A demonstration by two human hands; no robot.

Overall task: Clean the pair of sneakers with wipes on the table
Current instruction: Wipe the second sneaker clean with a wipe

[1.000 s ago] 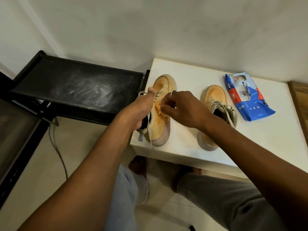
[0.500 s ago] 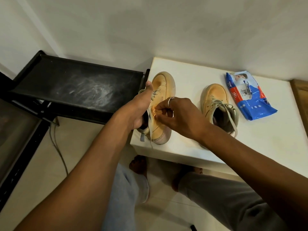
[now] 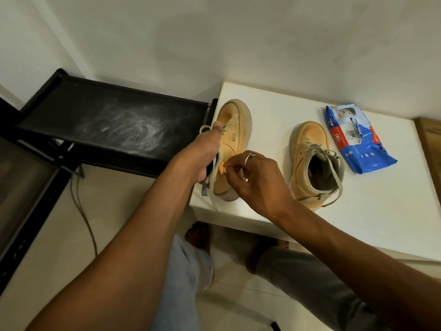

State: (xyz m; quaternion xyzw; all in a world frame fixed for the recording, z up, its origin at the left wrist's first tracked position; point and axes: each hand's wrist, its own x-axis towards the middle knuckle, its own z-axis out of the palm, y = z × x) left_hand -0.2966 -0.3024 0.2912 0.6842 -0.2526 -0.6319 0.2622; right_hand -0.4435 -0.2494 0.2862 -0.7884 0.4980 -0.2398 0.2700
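Two tan sneakers stand on the white table (image 3: 381,211). The left sneaker (image 3: 235,130) sits near the table's left edge, and my left hand (image 3: 205,154) grips it at the collar, thumb up by the laces. My right hand (image 3: 253,177) pinches a small crumpled wipe (image 3: 222,167), stained orange, against that sneaker's side near the heel. The right sneaker (image 3: 310,149) stands alone toward the middle of the table with its laces loose. A blue pack of wipes (image 3: 355,142) lies flat to its right.
A black dusty rack (image 3: 107,125) stands against the table's left side, with a cable (image 3: 81,211) hanging to the floor. My knees and bare feet (image 3: 198,235) are below the table's front edge. A wooden edge (image 3: 429,139) shows at far right.
My right hand has drawn the wipe back along the left sneaker's side, from the lace area toward the heel. My left hand keeps its grip on the sneaker.
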